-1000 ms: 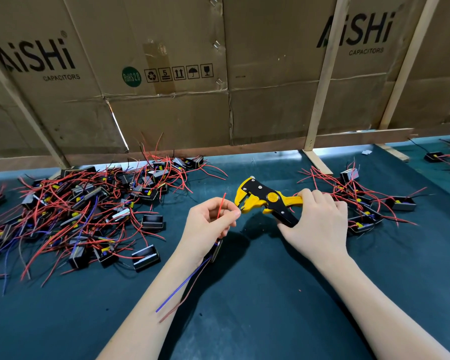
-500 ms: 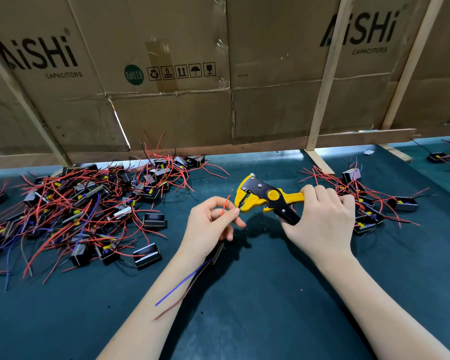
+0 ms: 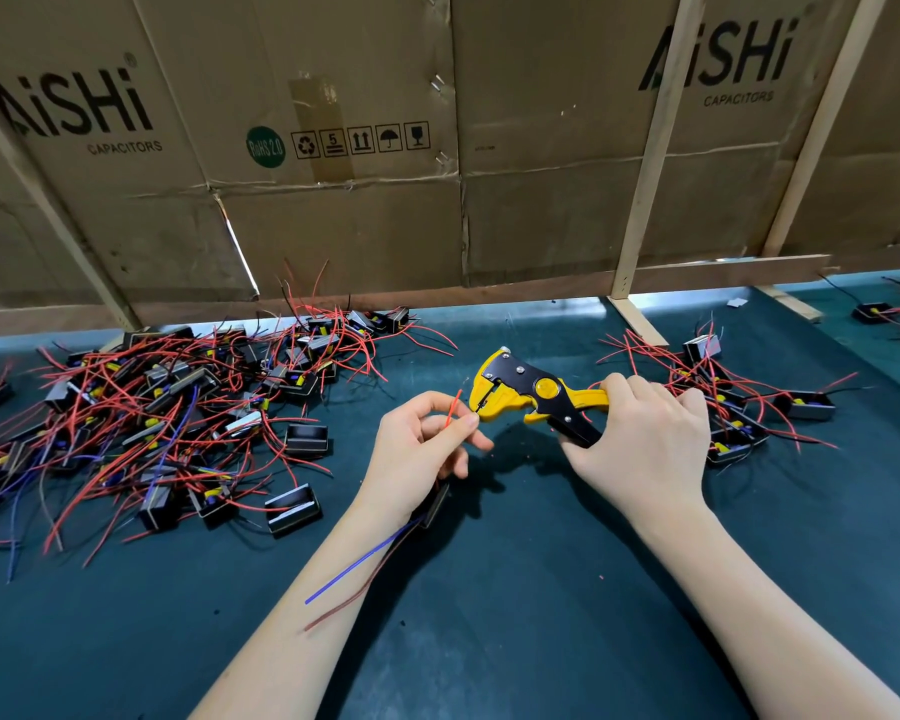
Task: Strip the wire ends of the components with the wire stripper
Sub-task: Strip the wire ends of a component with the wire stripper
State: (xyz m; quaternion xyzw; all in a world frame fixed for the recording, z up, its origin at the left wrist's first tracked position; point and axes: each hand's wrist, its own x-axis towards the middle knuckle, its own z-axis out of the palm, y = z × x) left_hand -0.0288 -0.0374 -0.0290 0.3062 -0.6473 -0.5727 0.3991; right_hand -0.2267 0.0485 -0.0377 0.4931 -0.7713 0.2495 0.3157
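Wire (image 3: 454,406), red, pinched upright in the left hand (image 3: 418,459), now stands just beside the stripper (image 3: 528,394) mouth, nearer than a second ago, the right hand (image 3: 640,439) clenched round the handles, so insertion appears imminent.

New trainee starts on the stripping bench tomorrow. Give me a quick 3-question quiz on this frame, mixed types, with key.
1. True or false: the stripper lies on the mat.
2. The left hand pinches a wire of which colour? A red B blue C black
3. Fill in: the bigger pile of components lies to the person's ____.

Key: 1 false, the right hand holds it. 2 A. 3 left.
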